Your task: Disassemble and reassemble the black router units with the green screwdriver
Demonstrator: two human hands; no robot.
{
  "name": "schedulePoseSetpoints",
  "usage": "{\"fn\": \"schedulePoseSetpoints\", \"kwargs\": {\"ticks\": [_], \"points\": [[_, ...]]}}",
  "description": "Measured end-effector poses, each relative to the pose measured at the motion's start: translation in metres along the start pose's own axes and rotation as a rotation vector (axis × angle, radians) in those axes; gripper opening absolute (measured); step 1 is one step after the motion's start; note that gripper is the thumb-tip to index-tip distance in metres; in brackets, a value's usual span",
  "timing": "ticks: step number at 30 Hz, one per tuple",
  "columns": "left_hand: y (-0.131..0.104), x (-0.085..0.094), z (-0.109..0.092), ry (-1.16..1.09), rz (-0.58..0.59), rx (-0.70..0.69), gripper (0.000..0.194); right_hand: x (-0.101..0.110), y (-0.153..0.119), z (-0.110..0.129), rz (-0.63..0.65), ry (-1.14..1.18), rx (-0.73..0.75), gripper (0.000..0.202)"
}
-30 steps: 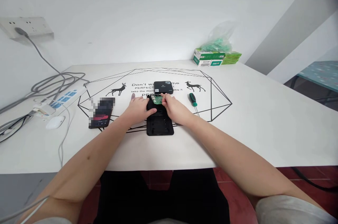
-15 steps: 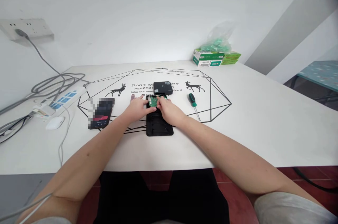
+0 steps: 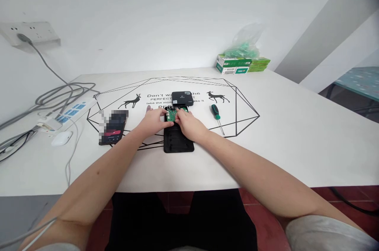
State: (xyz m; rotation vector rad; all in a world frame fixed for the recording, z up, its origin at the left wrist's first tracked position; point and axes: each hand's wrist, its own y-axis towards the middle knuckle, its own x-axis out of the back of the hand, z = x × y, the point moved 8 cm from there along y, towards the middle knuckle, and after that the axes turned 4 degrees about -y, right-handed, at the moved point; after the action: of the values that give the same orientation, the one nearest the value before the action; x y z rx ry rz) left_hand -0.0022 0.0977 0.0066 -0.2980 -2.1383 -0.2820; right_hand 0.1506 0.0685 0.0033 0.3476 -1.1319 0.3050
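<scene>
An open black case [image 3: 179, 140] lies on the white table, with a green circuit board [image 3: 171, 115] in its far part. At the board's left edge is my left hand [image 3: 154, 120], its thumb and fingers apart around the corner and touching the board and case. My right hand [image 3: 189, 124] is over the board's right side, fingers pinched together at its surface; what they hold, if anything, is hidden. Just beyond the case sits a flat black box [image 3: 182, 98] with a small white label.
A green and black screwdriver [image 3: 215, 112] lies to the right. To the left are a phone [image 3: 114, 126], a white earphone case [image 3: 62, 138] and a power strip [image 3: 71, 112] with grey cables. Green and white boxes [image 3: 233, 64] stand at the back.
The circuit board sits slightly flatter in the case, and the fingers of my left hand have shifted a little at its edge. My right hand has barely moved.
</scene>
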Motion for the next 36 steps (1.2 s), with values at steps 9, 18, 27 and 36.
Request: {"fn": "schedulePoseSetpoints", "kwargs": {"ticks": [9, 18, 27, 36], "points": [[-0.004, 0.001, -0.01, 0.076, 0.015, -0.049, 0.046, 0.028, -0.007, -0.03, -0.024, -0.046, -0.22, 0.043], [-0.005, 0.0, -0.014, 0.167, 0.024, -0.086, 0.048, 0.032, -0.003, -0.05, 0.028, 0.1, -0.296, 0.012], [-0.005, 0.0, -0.012, 0.122, 0.012, -0.071, 0.024, 0.028, -0.002, -0.06, 0.065, 0.207, -0.307, 0.014], [-0.009, 0.003, -0.013, 0.253, 0.094, -0.102, 0.036, 0.041, -0.007, -0.063, 0.135, 0.127, -0.256, 0.007]]}}
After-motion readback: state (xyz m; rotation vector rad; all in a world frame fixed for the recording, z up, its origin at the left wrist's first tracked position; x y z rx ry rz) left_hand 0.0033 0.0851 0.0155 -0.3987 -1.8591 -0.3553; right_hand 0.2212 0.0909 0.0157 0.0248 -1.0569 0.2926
